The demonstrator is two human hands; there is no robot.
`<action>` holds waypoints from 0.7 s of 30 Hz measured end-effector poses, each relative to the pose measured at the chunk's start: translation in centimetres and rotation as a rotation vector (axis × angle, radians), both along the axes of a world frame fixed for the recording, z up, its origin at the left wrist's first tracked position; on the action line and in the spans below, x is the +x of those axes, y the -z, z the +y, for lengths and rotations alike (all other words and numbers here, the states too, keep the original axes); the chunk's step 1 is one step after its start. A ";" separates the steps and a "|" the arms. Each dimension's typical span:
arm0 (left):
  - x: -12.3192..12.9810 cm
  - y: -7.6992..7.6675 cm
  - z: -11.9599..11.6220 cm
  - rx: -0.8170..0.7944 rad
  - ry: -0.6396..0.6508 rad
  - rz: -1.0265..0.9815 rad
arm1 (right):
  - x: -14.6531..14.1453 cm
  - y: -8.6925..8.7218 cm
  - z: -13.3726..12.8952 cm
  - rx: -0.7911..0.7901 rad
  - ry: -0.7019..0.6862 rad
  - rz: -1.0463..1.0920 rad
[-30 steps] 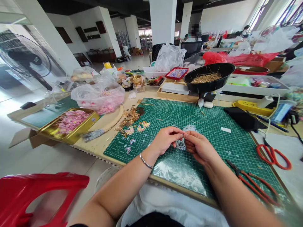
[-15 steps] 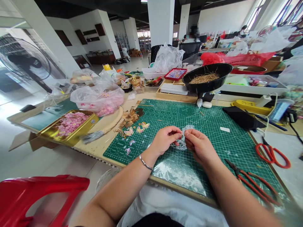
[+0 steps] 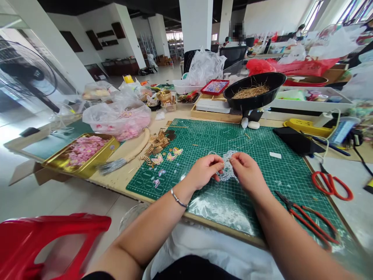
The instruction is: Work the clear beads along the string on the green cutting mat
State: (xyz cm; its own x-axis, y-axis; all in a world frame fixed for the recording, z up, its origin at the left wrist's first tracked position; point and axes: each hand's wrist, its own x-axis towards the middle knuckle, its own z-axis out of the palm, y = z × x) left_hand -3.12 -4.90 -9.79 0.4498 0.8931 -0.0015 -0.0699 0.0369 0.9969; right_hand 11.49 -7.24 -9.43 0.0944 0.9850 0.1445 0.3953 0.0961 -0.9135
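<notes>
Over the green cutting mat point(image 3: 201, 136), my left hand point(image 3: 205, 170) is closed in a pinch, thumb against fingers. My right hand point(image 3: 247, 171) pinches too, a short gap to its right. Whatever sits between the fingertips is too small to make out. A heap of clear, bead-like pieces point(image 3: 227, 166) lies on the mat behind and between my hands, partly covered by them. To the left are butterfly pieces point(image 3: 157, 159) in yellow and pink, smaller purple butterflies point(image 3: 156, 182), and a pile of gold-coloured combs point(image 3: 159, 142).
Red-handled pliers point(image 3: 313, 221) and red scissors point(image 3: 332, 184) lie at the right. A gold tray point(image 3: 97, 159) of pink flowers stands left, near a bundle of grey wires point(image 3: 112, 166). Behind the mat, a black bowl point(image 3: 255, 99) holds thin gold sticks. A red stool point(image 3: 58, 221) stands lower left.
My hands have moved apart slightly, the right one shifting to the right, showing more of the clear heap between them. The camera view has shifted a little.
</notes>
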 end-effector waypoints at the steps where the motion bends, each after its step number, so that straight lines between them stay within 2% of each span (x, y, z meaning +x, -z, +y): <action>1: 0.0 0.1 0.1 -0.007 0.004 -0.020 | 0.1 0.1 0.1 -0.001 -0.017 0.027; 4: -0.1 0.4 0.6 -0.041 -0.065 -0.057 | 0.4 0.3 0.4 -0.017 -0.048 0.070; 7: -0.5 0.2 1.2 -0.051 -0.141 -0.037 | 1.0 0.3 0.8 -0.057 0.097 0.036; 9: -1.3 -0.5 1.3 0.002 -0.175 0.051 | 1.4 0.3 1.0 -0.052 0.170 -0.007; 11: -2.4 -1.5 1.2 0.142 -0.169 0.274 | 1.5 0.2 1.0 -0.046 0.163 -0.002; 13: -3.8 -2.5 0.9 0.326 -0.114 0.586 | 1.2 0.1 0.7 -0.076 0.081 0.046; 16: -5.4 -2.8 0.5 0.471 -0.038 0.953 | 0.5 -0.2 0.1 -0.172 -0.190 0.040; 19: -5.6 -1.6 0.6 0.487 -0.002 1.119 | -0.2 -0.3 -0.4 -0.228 -0.430 -0.199; 21: -5.2 -0.7 0.7 0.505 0.011 1.160 | -0.6 -0.2 -0.8 -0.215 -0.459 -0.417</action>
